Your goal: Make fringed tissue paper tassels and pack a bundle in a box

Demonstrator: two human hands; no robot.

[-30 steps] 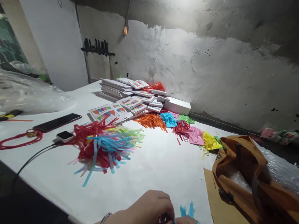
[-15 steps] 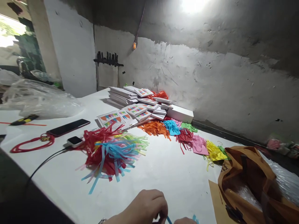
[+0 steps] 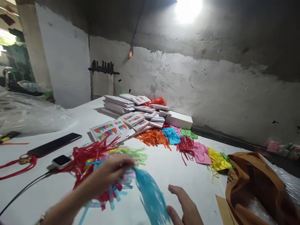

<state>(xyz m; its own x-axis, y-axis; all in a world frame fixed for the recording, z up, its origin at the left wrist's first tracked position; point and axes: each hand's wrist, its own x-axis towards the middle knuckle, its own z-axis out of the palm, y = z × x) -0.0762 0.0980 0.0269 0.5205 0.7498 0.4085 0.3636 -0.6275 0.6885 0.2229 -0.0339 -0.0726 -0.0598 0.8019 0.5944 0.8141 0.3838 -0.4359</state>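
My left hand is raised over the table, its fingers pinched on the top end of a blue paper tassel. The tassel's fringe hangs down to the right and is blurred by motion. My right hand is at the lower right, thumb and forefinger apart, close beside the tassel's lower strands; whether it touches them I cannot tell. Behind my left hand lies a heap of red, light blue, pink and green tassels, partly covered by my wrist and forearm.
Folded tissue bundles in orange, blue, pink and yellow line the back. Stacked printed cards and a white box stand behind. A phone and a small square device lie left. A brown bag stands right.
My left hand has risen from the bottom edge up and left, bringing the blue tassel into view. My right hand has come up with its fingers apart. The camera view has shifted slightly.
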